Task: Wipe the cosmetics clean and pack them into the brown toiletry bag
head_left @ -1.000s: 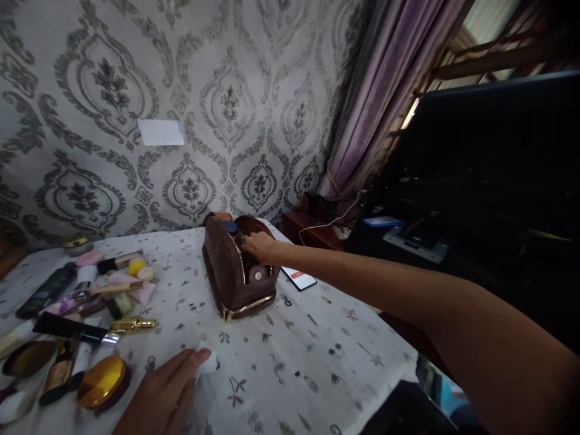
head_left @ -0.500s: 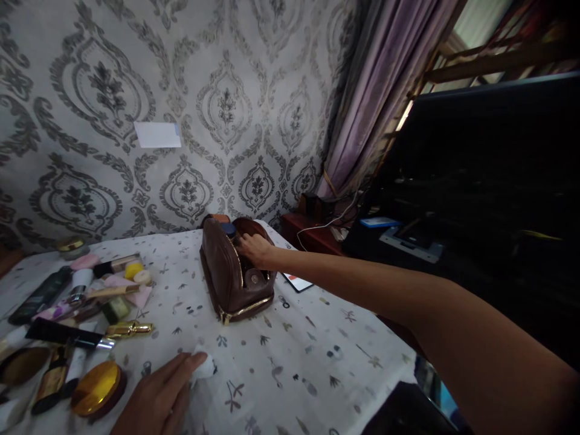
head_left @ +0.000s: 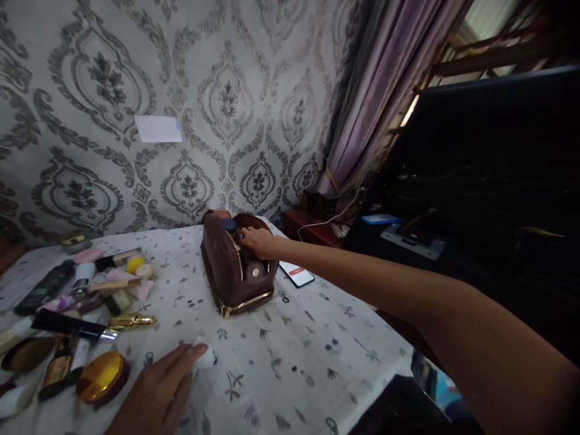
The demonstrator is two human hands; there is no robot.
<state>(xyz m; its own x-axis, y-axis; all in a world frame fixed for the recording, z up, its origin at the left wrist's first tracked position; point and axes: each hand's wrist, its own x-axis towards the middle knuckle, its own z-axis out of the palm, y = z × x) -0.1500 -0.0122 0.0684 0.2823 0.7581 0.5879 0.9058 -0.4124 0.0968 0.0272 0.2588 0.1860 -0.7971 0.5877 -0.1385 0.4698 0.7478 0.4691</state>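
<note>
Brown bag (head_left: 221, 272): stands upright on the patterned tablecloth (head_left: 317, 368), unzipped along the top; it lies ahead of the person's left hand and somewhat to the right, with cloth between, while the right hand is at its opening.
Right hand (head_left: 257, 241): reaches in from the right over the bag's side, fingers curled down inside the mouth; whether they pinch anything cannot be told, as the fingertips are hidden.
Blue lid (head_left: 229, 226): shows in the bag's opening, just beside the right hand, on its left.
Left hand (head_left: 158, 383): low over the near part of the table, fingers drawn together, pinching a crumpled white piece (head_left: 206, 357) at the tips; well apart from the bag.
Gold compact (head_left: 102, 377): on the cloth, just left of the left hand.
Gold tube (head_left: 131, 321): lies beyond that compact, among scattered cosmetics, left of the bag.
Phone (head_left: 298, 275): lies flat, screen lit, just right of the bag, beneath the right forearm.
</note>
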